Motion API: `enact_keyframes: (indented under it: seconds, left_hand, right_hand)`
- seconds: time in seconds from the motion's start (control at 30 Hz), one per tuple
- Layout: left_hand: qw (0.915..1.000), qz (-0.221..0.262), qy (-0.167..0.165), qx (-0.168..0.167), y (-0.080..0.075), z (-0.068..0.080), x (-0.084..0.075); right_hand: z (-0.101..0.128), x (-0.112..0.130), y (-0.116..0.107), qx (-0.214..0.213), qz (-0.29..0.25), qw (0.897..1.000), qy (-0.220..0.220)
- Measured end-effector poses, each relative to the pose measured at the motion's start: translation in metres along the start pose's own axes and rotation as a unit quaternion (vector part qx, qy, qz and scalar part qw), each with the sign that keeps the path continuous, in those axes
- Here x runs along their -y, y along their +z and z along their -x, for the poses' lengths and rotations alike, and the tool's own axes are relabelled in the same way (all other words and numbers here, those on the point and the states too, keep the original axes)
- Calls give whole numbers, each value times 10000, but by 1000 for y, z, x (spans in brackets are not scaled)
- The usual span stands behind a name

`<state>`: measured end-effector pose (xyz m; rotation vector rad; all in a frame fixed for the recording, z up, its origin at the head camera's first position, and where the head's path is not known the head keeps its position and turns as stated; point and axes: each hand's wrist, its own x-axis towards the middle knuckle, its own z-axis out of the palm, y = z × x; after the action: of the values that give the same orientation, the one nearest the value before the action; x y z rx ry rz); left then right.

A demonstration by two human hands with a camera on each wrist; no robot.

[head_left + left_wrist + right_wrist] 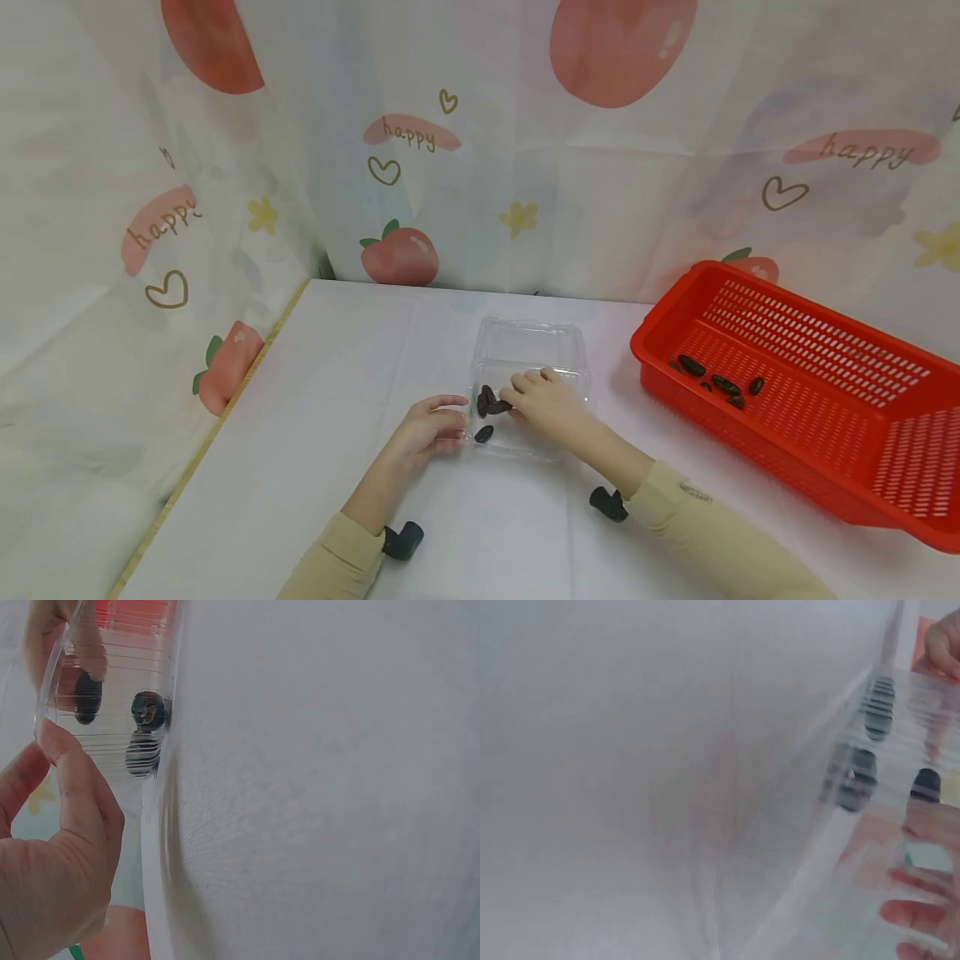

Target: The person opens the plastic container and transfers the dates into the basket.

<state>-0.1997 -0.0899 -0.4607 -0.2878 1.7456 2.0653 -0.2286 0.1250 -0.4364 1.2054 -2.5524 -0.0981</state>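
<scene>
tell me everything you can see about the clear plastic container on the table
The clear plastic container is a shallow, ribbed, see-through tray with rounded corners, lying open on the white table. A few dark oval pieces lie inside. The left hand grips its near-left rim; the right hand reaches in, fingers at the pieces.

A flat table covered with a plain white cloth [315, 400] fills the lower view, a thin strip of pale wood edging [217, 425] along its left side. Behind and to the left hangs a translucent white curtain printed with red peaches, yellow flowers, outlined hearts and the word "happy" [480, 192]. Light seems soft and even, perhaps daylight through the fabric
</scene>
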Motion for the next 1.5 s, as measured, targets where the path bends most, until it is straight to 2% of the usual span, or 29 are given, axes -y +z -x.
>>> enact_keyframes:
  seconds: [0.23,0.47,0.6,0.97,1.2,1.5]
  left_hand:
    - [9999,56,68,-108,0,-4,5]
    - [9999,45,37,-110,0,-3,5]
    - [9999,-9,83,-56,-1,-3,4]
    - [10000,-26,67,-69,-1,-2,3]
    - [10000,-6,50,-52,-2,-2,3]
    - [9994,67,268,196,-2,2,2]
  right_hand:
    - [14,-16,-14,-349,-36,9992,189]
    - [34,-33,-32,-70,-4,9984,560]
    - [46,-45,-43,-61,57,9964,849]
    - [84,-73,-68,-651,154,9895,1281]
    - [108,-86,-81,-628,179,9807,1844]
    - [147,-107,-89,-408,145,9591,2798]
